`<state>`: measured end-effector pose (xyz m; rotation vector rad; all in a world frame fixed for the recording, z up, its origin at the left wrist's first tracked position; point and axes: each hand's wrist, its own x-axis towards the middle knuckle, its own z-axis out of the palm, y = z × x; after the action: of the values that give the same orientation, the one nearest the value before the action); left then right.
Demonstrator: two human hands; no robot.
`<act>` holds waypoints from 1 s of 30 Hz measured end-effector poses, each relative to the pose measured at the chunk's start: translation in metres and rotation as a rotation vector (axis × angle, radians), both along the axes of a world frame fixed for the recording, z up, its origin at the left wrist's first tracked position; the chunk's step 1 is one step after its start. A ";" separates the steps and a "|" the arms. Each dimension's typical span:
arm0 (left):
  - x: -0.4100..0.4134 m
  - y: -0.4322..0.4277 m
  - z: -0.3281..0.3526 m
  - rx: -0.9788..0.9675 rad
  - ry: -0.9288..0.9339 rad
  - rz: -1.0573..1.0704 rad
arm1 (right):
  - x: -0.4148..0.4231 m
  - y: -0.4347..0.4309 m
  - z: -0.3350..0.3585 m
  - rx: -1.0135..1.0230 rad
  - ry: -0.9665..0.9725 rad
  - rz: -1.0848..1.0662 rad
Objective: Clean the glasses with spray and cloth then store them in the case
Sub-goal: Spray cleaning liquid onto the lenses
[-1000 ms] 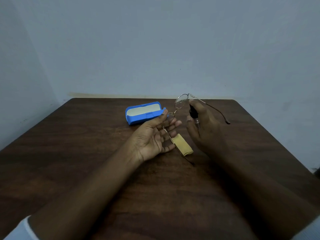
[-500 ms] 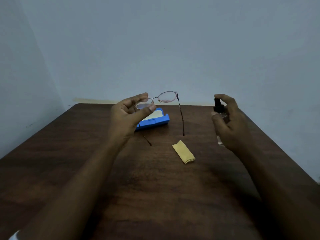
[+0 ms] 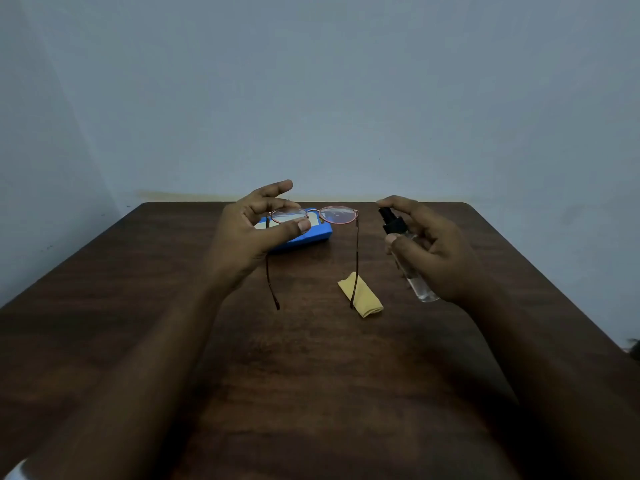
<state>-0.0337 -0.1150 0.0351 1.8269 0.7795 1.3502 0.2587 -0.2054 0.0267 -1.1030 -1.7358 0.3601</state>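
My left hand (image 3: 247,233) pinches the left rim of thin red-framed glasses (image 3: 337,215), held above the table with both arms hanging down. My right hand (image 3: 436,252) grips a small clear spray bottle (image 3: 414,271) with a black nozzle, index finger on top, nozzle facing the glasses from the right. A folded yellow cloth (image 3: 363,299) lies on the table below the right lens. An open blue case (image 3: 304,237) sits behind my left hand, partly hidden by it.
The dark wooden table (image 3: 311,393) fills the lower view, its far edge against a pale wall and its right edge running near my right forearm.
The glasses turned so both lenses face me and sit level; their arms now hang straight down. My right hand brought the spray bottle in closer to the right lens.
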 end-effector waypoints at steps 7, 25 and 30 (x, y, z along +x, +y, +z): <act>0.002 0.000 -0.003 0.076 0.062 -0.016 | -0.004 0.000 -0.001 0.026 -0.114 -0.053; 0.002 -0.002 -0.002 0.097 0.076 -0.032 | -0.010 0.000 -0.001 0.063 -0.213 -0.029; 0.001 -0.001 -0.001 0.075 0.056 -0.036 | -0.009 0.000 0.000 0.077 -0.218 -0.033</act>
<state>-0.0323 -0.1159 0.0338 1.9353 0.7300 1.3261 0.2493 -0.2052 0.0268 -1.1471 -1.9028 0.1557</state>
